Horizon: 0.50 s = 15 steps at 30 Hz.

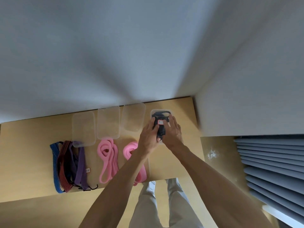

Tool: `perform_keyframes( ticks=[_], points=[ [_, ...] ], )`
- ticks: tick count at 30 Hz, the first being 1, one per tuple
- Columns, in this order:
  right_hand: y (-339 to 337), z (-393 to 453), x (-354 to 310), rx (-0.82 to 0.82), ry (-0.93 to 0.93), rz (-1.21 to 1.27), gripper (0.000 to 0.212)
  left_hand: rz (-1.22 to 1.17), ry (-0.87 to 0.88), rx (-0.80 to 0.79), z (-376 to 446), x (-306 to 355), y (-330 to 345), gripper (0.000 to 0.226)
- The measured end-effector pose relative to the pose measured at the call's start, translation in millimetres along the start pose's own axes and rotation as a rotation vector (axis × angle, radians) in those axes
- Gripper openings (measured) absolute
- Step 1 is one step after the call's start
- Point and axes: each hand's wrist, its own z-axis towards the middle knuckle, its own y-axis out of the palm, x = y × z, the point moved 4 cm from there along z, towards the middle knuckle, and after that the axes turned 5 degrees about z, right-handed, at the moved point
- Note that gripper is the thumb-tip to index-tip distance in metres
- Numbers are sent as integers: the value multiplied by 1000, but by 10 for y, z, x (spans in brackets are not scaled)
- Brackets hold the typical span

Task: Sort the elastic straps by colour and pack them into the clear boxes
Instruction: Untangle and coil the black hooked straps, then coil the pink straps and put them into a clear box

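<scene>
While my left hand [150, 134] and right hand [172, 130] press the black straps [160, 127] into the clear box [160, 111], centre-right, fingers fairly straight, the springy bundle could pop out if I let go.

Black straps [160, 129] inside rightmost box [153, 112]

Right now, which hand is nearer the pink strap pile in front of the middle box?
Left. The left hand is just up-right of the pink strap pile; the right hand is farther right, across the black-strap box.
</scene>
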Motion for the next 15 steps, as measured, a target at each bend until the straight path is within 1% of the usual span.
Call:
perform_keyframes(
  ticks=[2, 5, 9, 15],
  points=[
    [-30, 25, -3, 38, 63, 46, 62, -9, -45, 18, 0, -1, -23, 58],
    [-48, -31, 11, 37, 18, -21, 62, -19, -36, 34, -93, 19, -48, 53],
    [-16, -115, 97, -24, -6, -89, 70, -50, 6, 7, -133, 28, -41, 61],
    [-123, 145, 8, -2, 30, -92, 66, -48, 4, 57, 158, 23, -124, 44]
  ],
)
